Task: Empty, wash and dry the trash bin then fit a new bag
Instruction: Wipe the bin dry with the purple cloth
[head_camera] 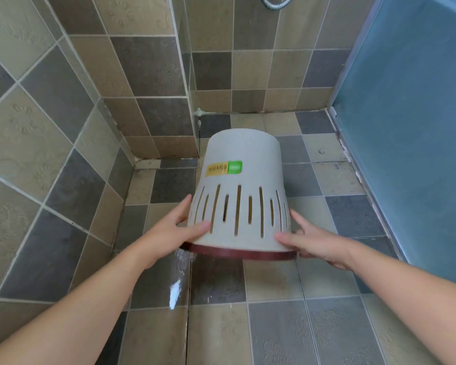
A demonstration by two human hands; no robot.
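A grey plastic trash bin (pixel 241 180) with vertical slots and a dark red rim is held upside down above the tiled floor, its base pointing away from me. A yellow and green label is on its side. My left hand (pixel 177 227) grips the bin's left side near the rim, thumb on the slotted wall. My right hand (pixel 311 241) grips the right side near the rim. Water spills from the rim at the lower left onto the floor. No bag is visible.
The wet tiled floor (pixel 274 325) spreads below. Tiled walls (pixel 63 127) close in on the left and behind. A blue frosted panel (pixel 411 127) stands at the right. A metal shower hose (pixel 275 2) hangs at the top.
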